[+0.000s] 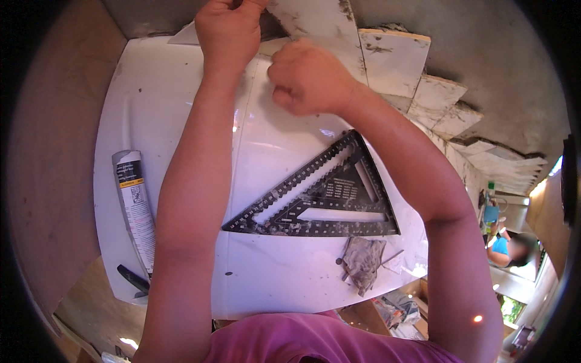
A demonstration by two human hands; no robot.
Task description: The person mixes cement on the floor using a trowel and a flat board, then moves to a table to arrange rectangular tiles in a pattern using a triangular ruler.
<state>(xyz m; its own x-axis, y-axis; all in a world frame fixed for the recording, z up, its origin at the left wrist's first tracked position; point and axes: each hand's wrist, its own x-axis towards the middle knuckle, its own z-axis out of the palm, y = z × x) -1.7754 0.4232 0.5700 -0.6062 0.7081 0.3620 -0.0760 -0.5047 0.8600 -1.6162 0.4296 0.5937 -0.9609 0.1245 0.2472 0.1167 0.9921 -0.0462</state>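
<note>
My left hand (227,37) reaches up to the wall at the top edge, its fingers pinched together. The fingertips are partly cut off, so what they hold cannot be made out. My right hand (311,77) is curled closed just right of it, close to the lowest white marble-look wall tiles (324,33); anything inside it is hidden. Below my hands, a black triangular speed square (324,228) lies flat on the glossy white surface (284,266). A sealant tube (136,209) with a pale nozzle lies left of my left forearm.
A crumpled grey rag (363,263) lies below the square. A black-handled tool (132,278) sits at the lower left. Stepped white tiles (396,60) with jagged edges run along the grey wall to the right. Far right, a person in blue (501,249) appears beside a blue bottle (491,212).
</note>
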